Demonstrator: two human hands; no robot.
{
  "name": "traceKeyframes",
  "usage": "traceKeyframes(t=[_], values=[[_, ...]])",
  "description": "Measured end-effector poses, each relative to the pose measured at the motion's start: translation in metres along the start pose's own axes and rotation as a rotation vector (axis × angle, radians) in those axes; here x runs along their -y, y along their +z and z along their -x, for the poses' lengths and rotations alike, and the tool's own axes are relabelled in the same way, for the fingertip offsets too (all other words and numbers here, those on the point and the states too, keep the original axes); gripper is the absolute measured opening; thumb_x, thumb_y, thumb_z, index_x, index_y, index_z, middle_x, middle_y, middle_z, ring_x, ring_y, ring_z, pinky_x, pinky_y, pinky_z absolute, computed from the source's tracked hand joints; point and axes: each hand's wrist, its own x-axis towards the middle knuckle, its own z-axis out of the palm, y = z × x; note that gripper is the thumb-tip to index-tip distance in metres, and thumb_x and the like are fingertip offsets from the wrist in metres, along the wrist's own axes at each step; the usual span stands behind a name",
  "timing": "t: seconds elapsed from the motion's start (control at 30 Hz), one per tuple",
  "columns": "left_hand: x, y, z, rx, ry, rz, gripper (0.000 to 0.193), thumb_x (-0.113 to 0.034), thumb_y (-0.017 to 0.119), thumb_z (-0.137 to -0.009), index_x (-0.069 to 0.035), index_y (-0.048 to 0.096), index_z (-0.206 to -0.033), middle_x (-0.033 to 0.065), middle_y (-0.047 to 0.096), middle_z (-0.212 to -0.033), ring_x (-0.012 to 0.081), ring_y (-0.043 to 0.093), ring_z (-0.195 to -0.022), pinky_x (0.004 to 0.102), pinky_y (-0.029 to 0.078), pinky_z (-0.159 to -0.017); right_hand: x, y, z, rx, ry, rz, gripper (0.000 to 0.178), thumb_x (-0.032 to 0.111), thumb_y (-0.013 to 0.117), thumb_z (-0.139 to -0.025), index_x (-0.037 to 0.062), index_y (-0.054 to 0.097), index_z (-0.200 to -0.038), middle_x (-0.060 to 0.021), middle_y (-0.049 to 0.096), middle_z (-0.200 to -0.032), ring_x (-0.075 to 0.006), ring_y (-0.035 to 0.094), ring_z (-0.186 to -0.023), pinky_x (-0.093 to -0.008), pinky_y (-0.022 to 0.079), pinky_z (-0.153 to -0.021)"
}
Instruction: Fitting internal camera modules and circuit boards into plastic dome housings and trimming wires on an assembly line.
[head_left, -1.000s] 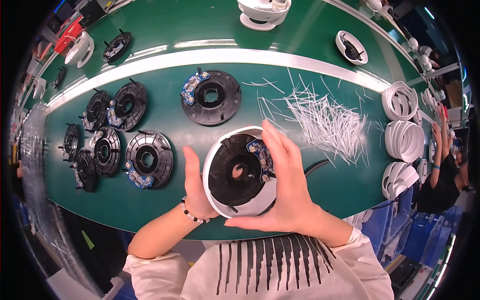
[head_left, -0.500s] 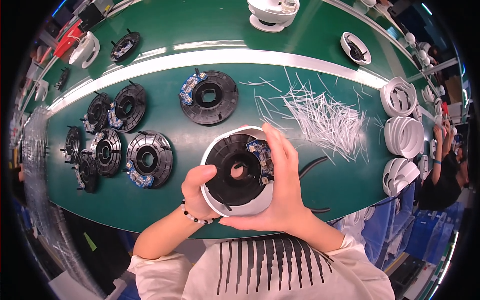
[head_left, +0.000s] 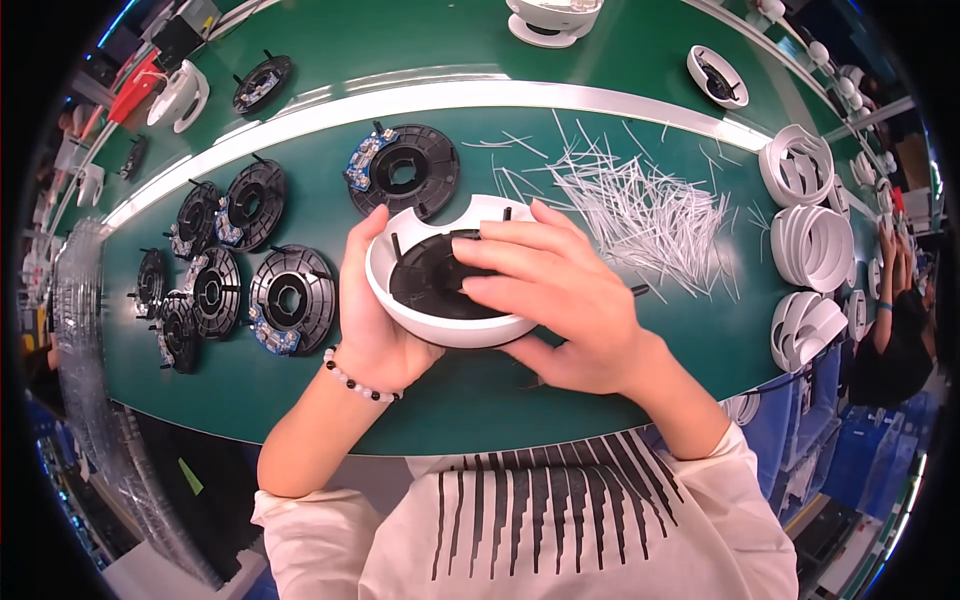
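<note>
A white bowl-shaped housing [head_left: 452, 329] is held tilted over the green bench, a notch cut in its far rim. Seated inside it is a black round plate [head_left: 425, 268] with upright pegs. My left hand [head_left: 372, 318] cups the housing from the left and beneath, thumb up along its outside. Reaching over the right rim, my right hand [head_left: 570, 305] lays its fingers on the plate, while its thumb sits under the housing's near right side. These fingers cover the plate's right part; no circuit board shows there now.
Beyond the housing lies a black disc with a blue circuit board [head_left: 408, 172]; several similar discs [head_left: 290, 298] are at left. A pile of thin white strips [head_left: 640, 215] spreads at right. Stacked white rings [head_left: 810, 248] line the right edge. A white light-coloured strip [head_left: 500, 92] crosses behind.
The housing has tipped from facing me to a flatter, bowl-up angle and moved slightly away. My right hand went from its right side to over the plate; my left hand shifted to cup it.
</note>
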Motion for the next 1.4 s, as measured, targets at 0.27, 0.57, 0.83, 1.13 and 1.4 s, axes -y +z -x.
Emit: traceKeyframes(t=[0.27, 0.57, 0.83, 1.13, 1.4], values=[[0.002, 0.003, -0.005, 0.014, -0.25, -0.075, 0.061, -0.054, 0.033, -0.08, -0.003, 0.045, -0.113, 0.0152, 0.056, -0.101, 0.0284, 0.061, -0.08, 0.0369, 0.056, -0.054, -0.001, -0.018, -0.001, -0.163, 0.081, -0.075, 0.037, 0.007, 0.071, -0.056, 0.0061, 0.059, -0.092, -0.0073, 0.061, -0.089, -0.0244, 0.059, -0.085, -0.0456, 0.041, -0.084], [0.01, 0.028, -0.013, -0.018, -0.286, 0.034, 0.066, -0.052, 0.031, -0.082, 0.007, 0.047, -0.108, 0.0237, 0.058, -0.093, 0.039, 0.061, -0.071, 0.0388, 0.056, -0.052, -0.002, -0.036, 0.009, -0.237, 0.162, -0.055, 0.034, 0.005, 0.071, -0.055, 0.0041, 0.061, -0.087, -0.0087, 0.062, -0.079, -0.0257, 0.061, -0.076, -0.0436, 0.044, -0.082], [0.02, 0.041, -0.007, -0.003, 0.429, -1.137, 0.055, -0.043, 0.022, -0.089, -0.002, 0.042, -0.119, 0.0152, 0.04, -0.126, 0.0216, 0.045, -0.11, 0.0322, 0.034, -0.093, -0.013, -0.05, 0.037, -0.306, 0.444, -0.895, 0.042, -0.001, 0.072, -0.063, -0.0068, 0.055, -0.101, -0.0105, 0.058, -0.093, -0.0147, 0.054, -0.084, -0.0268, 0.043, -0.075], [0.017, 0.051, -0.02, 0.366, 1.17, -1.559, 0.049, -0.023, 0.076, -0.059, 0.005, 0.055, -0.092, 0.013, 0.061, -0.077, 0.0187, 0.061, -0.067, 0.024, 0.046, -0.059, -0.016, -0.049, 0.041, -0.456, 0.353, -1.087, 0.047, -0.001, 0.069, -0.067, -0.0067, 0.049, -0.109, -0.0098, 0.052, -0.104, -0.0166, 0.05, -0.096, -0.0291, 0.04, -0.084], [0.018, 0.061, -0.023, 0.482, 1.351, -1.574, 0.038, -0.019, 0.073, -0.054, 0.006, 0.058, -0.079, 0.0138, 0.06, -0.065, 0.0227, 0.062, -0.056, 0.0256, 0.048, -0.051, -0.006, -0.047, 0.045, -0.511, 0.369, -0.842, 0.043, 0.0, 0.071, -0.064, -0.007, 0.052, -0.102, -0.0107, 0.054, -0.094, -0.0157, 0.051, -0.085, -0.0264, 0.041, -0.075]])
